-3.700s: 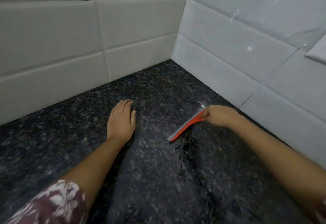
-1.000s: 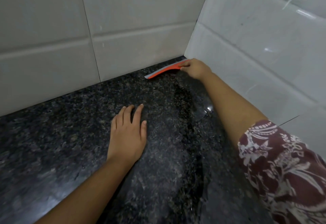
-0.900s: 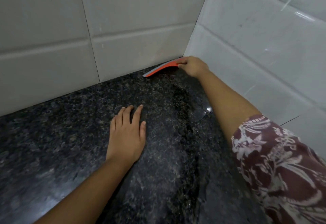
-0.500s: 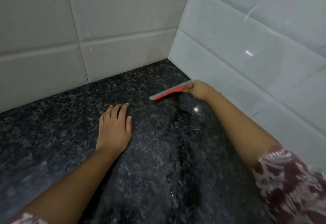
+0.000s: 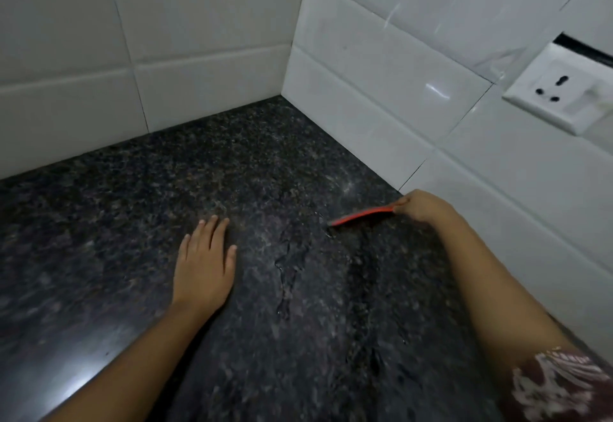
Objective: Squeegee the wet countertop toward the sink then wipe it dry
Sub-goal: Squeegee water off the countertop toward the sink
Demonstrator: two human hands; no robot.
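The dark speckled granite countertop [image 5: 252, 169] fills the corner between two white tiled walls. My right hand [image 5: 426, 207] grips one end of an orange squeegee [image 5: 361, 215], whose blade lies on the counter close to the right wall. A ragged line of water [image 5: 287, 265] runs down the counter just left of the blade. Flat on the counter to the left rests my left hand [image 5: 205, 265], fingers straight and together. No sink is in view.
White tiled walls [image 5: 205, 40] close the counter at the back and on the right. A white wall socket [image 5: 560, 89] sits on the right wall above the counter. The counter stretches on to the left and toward me.
My right hand has pulled the squeegee from the back corner toward me along the right wall. My left hand stays flat on the counter.
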